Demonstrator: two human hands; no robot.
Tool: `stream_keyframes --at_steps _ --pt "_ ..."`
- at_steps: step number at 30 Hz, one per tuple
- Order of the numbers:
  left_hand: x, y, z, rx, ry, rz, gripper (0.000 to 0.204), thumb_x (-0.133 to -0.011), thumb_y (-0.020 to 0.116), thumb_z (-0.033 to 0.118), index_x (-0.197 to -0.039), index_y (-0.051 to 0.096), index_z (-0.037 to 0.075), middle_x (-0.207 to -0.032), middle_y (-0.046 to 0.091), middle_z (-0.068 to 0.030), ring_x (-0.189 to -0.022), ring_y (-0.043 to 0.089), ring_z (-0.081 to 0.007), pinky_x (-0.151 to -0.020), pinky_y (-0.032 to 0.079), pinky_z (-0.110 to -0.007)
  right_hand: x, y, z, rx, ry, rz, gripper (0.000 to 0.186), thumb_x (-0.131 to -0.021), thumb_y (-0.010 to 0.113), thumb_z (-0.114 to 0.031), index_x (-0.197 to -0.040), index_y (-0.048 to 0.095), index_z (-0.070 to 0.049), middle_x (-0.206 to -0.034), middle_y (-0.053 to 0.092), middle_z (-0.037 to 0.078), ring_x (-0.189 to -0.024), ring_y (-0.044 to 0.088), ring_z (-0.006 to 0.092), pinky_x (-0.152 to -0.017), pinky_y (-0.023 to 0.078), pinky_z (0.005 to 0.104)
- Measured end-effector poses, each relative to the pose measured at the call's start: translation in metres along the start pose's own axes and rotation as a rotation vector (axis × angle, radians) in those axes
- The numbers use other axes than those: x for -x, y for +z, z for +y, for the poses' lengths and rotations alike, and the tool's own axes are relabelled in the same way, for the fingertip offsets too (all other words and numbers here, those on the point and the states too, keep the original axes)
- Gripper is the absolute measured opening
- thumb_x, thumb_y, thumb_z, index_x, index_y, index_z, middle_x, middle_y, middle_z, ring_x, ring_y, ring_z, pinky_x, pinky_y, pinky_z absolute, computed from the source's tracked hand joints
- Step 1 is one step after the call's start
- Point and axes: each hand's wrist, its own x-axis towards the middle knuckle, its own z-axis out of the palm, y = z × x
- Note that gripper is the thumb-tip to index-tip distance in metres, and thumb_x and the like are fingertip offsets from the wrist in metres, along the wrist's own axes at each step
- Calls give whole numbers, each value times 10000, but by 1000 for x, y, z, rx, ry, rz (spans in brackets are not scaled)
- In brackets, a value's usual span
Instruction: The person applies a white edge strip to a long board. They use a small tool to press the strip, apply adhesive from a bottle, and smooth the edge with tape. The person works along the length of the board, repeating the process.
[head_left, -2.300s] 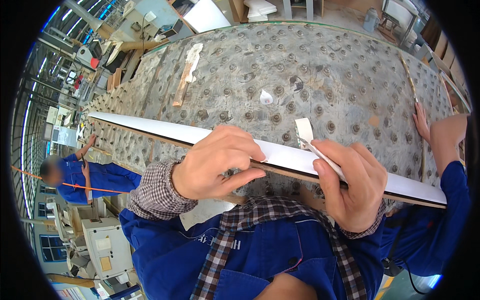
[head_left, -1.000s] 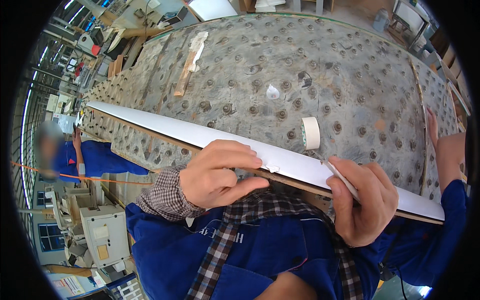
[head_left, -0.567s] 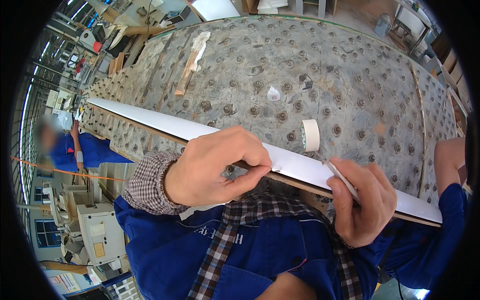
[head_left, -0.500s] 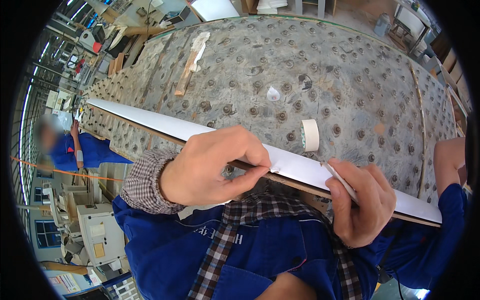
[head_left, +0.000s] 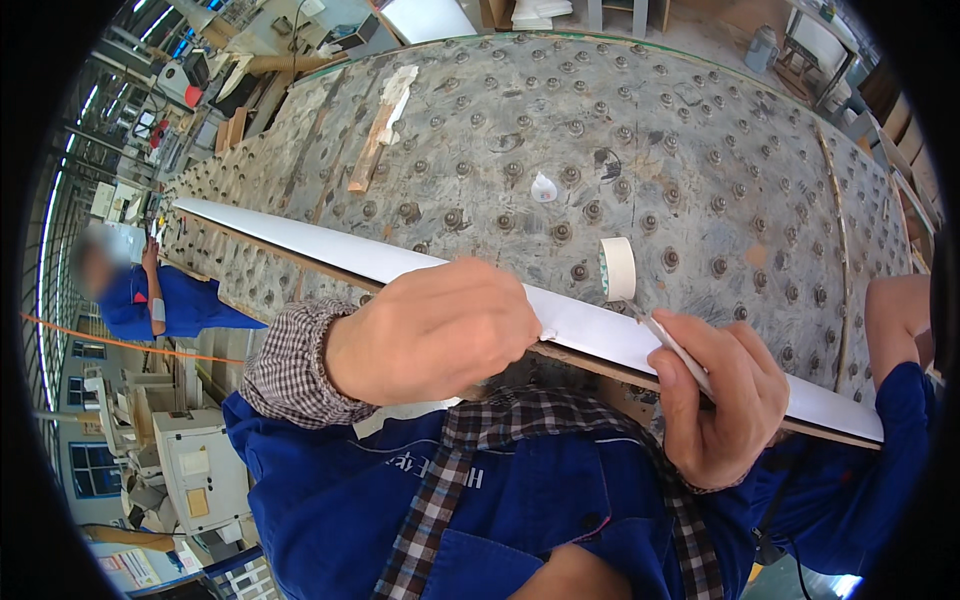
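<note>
A long white strip-shaped board with a brown edge lies slantwise in front of me. My left hand is closed over its near edge, knuckles up. A small crumpled white scrap shows at the fingertips, on the board's edge; whatever lies inside the fingers is hidden. Farther right, my right hand grips a slim pale-handled tool between thumb and fingers. The tool's thin dark tip points up and left, over the board.
A roll of off-white tape stands just beyond the board on a studded grey table. Farther off lie a small white cap-like piece and a wooden stick with white residue. People in blue are at the left and right.
My left hand has rolled over, its open-sided pinch turning into closed fingers with the back of the hand up. The right hand and its tool have barely shifted.
</note>
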Motion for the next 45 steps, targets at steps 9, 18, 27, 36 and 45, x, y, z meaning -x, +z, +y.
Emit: stream_keyframes --at_steps 9,18,27,36,45 --pt "0 -1 -6 -150 374 -49 202 -748 652 23 -767 454 -13 -946 629 -245 -890 630 -362 -760 562 -456 0 1 2 26 -15 9 271 -685 720 -1 -949 662 19 -764 662 96 -523 542 218 -459 420 291" --pt "15 24 -20 -18 275 196 147 -686 665 -3 -758 539 -27 -935 619 -227 -830 650 -340 -694 567 -388 -1 0 0 40 -4 14 251 -698 716 -5 -942 662 20 -796 672 102 -535 552 220 -467 428 294" --pt "8 12 -13 50 197 90 135 -765 600 -59 -668 518 -13 -983 654 -202 -887 663 -341 -718 563 -366 0 2 2 27 -23 18 283 -679 728 -4 -953 661 20 -777 667 92 -524 543 217 -458 420 296" --pt "7 10 -14 89 194 52 138 -732 615 -76 -634 540 -14 -974 657 -192 -900 661 -333 -720 562 -371 2 1 3 26 -29 5 286 -675 716 -12 -954 659 19 -748 655 97 -507 526 208 -463 403 286" --pt "19 27 -6 31 46 260 386 -657 785 6 -735 413 73 -984 658 -177 -852 663 -304 -680 551 -366 3 6 6 14 -36 58 325 -648 736 -53 -963 671 -2 -639 615 62 -487 522 200 -449 411 280"
